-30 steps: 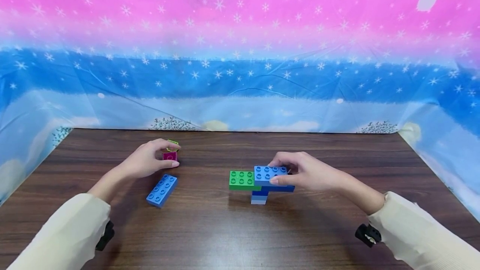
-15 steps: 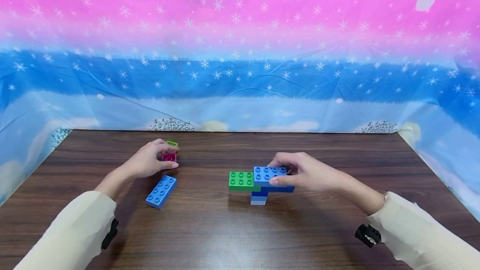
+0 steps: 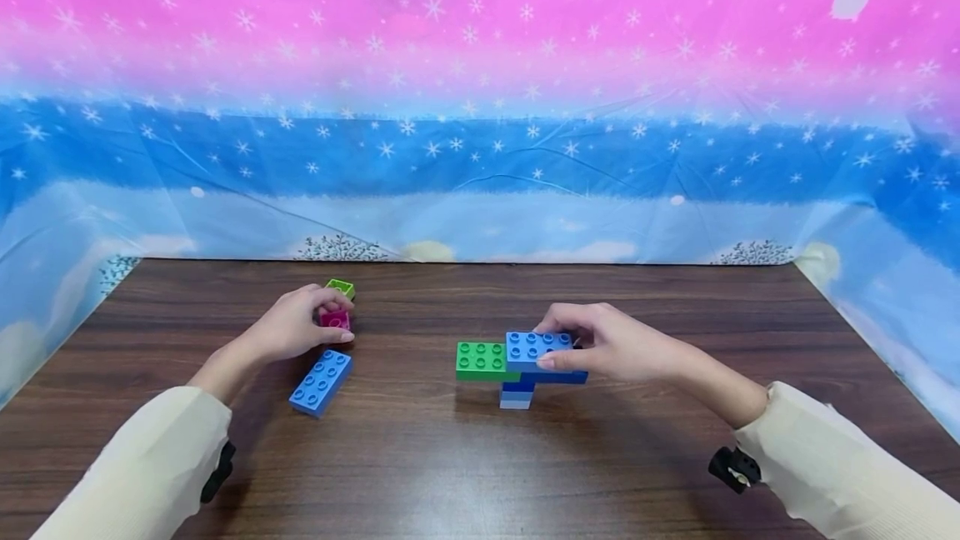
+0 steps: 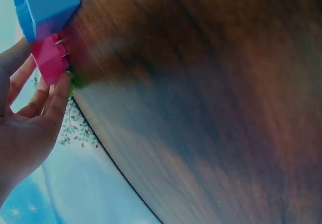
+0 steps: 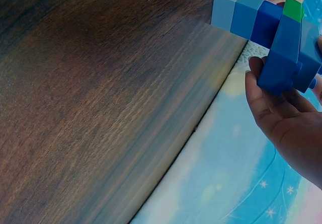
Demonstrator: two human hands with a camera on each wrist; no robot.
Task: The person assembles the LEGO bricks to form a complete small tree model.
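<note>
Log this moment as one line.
left hand: pinches pink brick | right hand: holds stack | near left hand: blue brick, lime brick

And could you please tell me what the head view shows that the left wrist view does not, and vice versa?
Only the head view shows the right hand gripping a brick stack with its green brick, plus both cream sleeves. Only the left wrist view shows the studs on the magenta brick's table-facing side. Both show the left hand pinching that brick, the loose blue eight-stud brick, the lime-green brick (just a sliver from the wrist), the wood-grain tabletop and the snowflake-patterned backdrop.
</note>
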